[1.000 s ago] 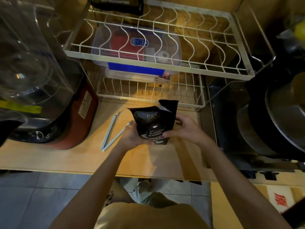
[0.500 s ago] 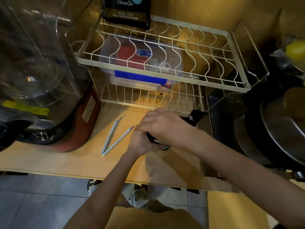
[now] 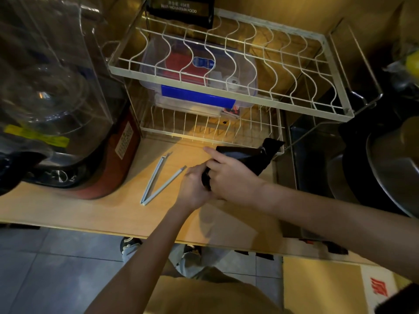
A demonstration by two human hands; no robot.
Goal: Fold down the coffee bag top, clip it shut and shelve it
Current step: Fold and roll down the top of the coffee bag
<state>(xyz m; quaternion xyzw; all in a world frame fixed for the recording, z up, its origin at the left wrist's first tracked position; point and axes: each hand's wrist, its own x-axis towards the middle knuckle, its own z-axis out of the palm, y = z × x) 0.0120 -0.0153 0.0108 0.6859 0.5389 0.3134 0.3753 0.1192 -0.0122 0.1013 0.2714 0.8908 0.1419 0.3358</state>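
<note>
The black coffee bag [image 3: 251, 158] lies tipped over on the wooden counter [image 3: 95, 214], its top pointing right toward the lower rack. My right hand [image 3: 229, 175] presses down across the bag, covering most of it. My left hand [image 3: 195, 186] grips the bag's lower end from the left. A pale blue bag clip [image 3: 159, 180] lies open in a V on the counter, just left of my left hand. The white wire shelf rack [image 3: 226, 96] stands behind, with its upper tier above the bag.
A second black coffee bag [image 3: 181, 7] stands on the rack's upper tier at the back. A clear plastic box [image 3: 199, 71] with a blue band sits on the lower tier. A large blender-like appliance [image 3: 56, 109] fills the left; dark pans [image 3: 385, 168] crowd the right.
The bag went from upright between both hands to lying flat under my right hand. Its top now sticks out to the right. The clip has not moved.
</note>
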